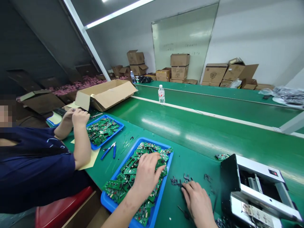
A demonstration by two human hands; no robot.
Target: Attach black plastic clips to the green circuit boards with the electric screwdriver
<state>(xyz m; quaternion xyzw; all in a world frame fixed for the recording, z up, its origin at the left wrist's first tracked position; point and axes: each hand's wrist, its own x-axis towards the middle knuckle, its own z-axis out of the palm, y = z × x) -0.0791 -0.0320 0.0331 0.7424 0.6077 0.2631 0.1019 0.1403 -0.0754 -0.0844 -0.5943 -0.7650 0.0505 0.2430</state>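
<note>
My left hand [147,172] is over a blue tray [170,164] heaped with green circuit boards [123,182]. Between its thumb and fingers is one small circuit board [160,162]. On the green table to the right, my right hand [199,201] rests low, fingertips drawn together at a small black plastic part [183,185]. More black plastic clips [175,181] lie just beyond those fingertips, and another clip [207,177] is farther right. The fingers partly cover the piece they touch.
A machine with a black side panel [229,186] stands at right, a loose circuit board [222,156] behind it. Blue-handled cutters [109,150] lie left of my tray. A co-worker [35,167] sits at left by a second tray [120,127]. A bottle [161,95] stands farther back.
</note>
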